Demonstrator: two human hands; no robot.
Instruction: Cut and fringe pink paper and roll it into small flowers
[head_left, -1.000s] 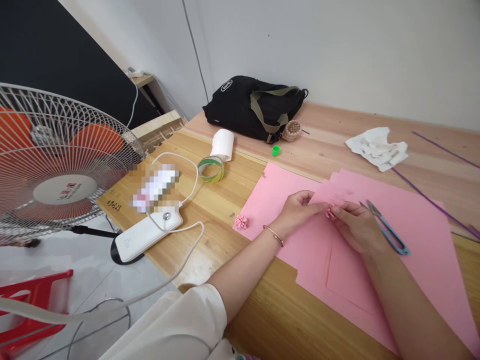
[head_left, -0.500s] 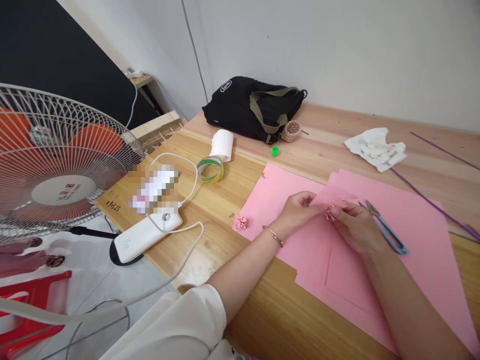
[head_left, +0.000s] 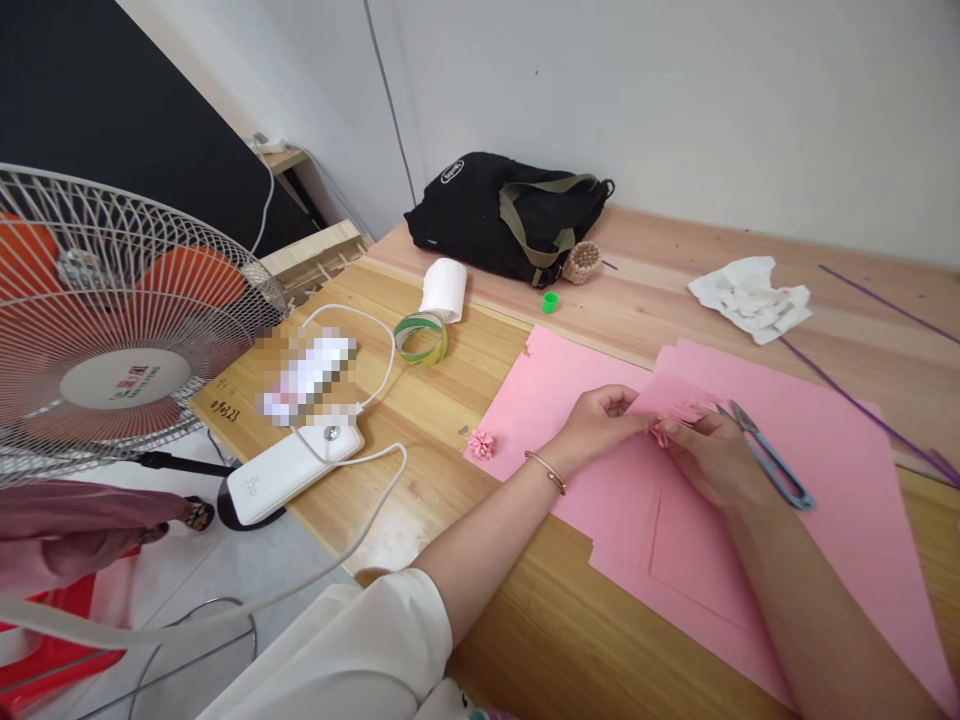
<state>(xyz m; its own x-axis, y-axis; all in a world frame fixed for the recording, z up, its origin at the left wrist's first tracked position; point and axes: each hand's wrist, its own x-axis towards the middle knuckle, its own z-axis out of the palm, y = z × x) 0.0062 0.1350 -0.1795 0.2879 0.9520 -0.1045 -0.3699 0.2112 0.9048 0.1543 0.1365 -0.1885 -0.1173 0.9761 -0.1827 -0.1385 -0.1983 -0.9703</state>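
Fringed pink paper (head_left: 679,415) is pinched between my two hands above pink sheets (head_left: 840,470). My left hand (head_left: 600,425), with a thin bracelet at the wrist, is closed on its left end. My right hand (head_left: 709,455) holds the other side between thumb and fingers. Just right of that hand lies a pair of blue-handled snips (head_left: 776,460), blades toward the fingers. A small pink paper pompom (head_left: 481,444) rests at the left corner of the sheets.
Behind are a black bag (head_left: 487,215), green cap (head_left: 550,302), white tissue (head_left: 750,300) and purple stems (head_left: 847,390). To the left stand a tape roll (head_left: 421,340), paper roll (head_left: 444,290), white power bank (head_left: 289,475) with cable, and a fan (head_left: 127,380).
Both hands stay nearly in place, while the fringed paper between them shows more spread to the right. At the lower left, a person's pink-clothed legs and feet have moved further right.
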